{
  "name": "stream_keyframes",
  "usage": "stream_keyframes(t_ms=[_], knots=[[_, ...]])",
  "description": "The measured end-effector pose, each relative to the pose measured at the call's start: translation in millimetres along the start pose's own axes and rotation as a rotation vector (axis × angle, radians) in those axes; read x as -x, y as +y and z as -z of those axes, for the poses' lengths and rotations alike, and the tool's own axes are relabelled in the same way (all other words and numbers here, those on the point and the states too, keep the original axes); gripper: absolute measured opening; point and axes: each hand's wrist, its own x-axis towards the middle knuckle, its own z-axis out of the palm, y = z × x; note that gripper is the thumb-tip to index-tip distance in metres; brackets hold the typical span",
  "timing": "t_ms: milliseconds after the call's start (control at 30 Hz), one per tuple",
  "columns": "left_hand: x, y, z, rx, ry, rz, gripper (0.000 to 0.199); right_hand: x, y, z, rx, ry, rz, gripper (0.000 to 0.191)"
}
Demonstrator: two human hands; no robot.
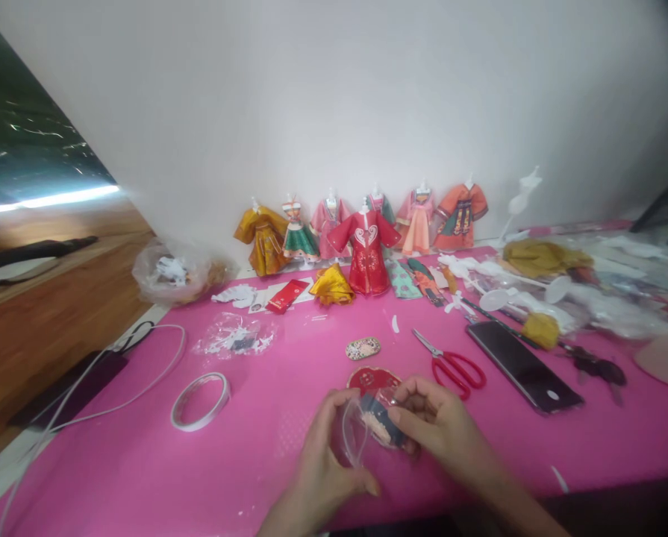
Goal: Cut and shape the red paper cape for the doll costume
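Note:
Near the front middle of the pink table, my left hand (pixel 334 455) is curved round the open mouth of a small clear plastic bag (pixel 356 432), thumb and fingers apart on either side. My right hand (pixel 431 418) pinches a small dark blue piece with a pale pattern (pixel 381 421) at the bag's right side. Whether that piece is inside the plastic, I cannot tell. A red embroidered piece (pixel 374 378) lies just behind both hands, partly covered by them. Behind it lies a small oval patterned piece (pixel 363 348).
Red-handled scissors (pixel 457 371) and a phone (pixel 524 367) lie to the right. A tape roll (pixel 200 401) and white cable (pixel 160 373) are at left. Several miniature robes, one red (pixel 367 253), stand along the wall. Plastic bags (pixel 607 298) crowd the back right.

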Motion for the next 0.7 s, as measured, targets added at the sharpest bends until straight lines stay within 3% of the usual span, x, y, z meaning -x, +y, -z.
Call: stream_keyframes(t_ms=[233,400,700], knots=[[-4,-5,0.6,-0.306,0.055,-0.107,0.08,11,-7,18,0.016,0.064,0.027,0.045],[-5,2,-7.3,-0.578,0.121,-0.231,0.088,7,-5,15,0.054,0.027,-0.011,0.042],[-4,-2,-21.3,-0.663,0.105,-0.096,0.084,-2,10,-3,0.035,0.067,-0.007,0.028]])
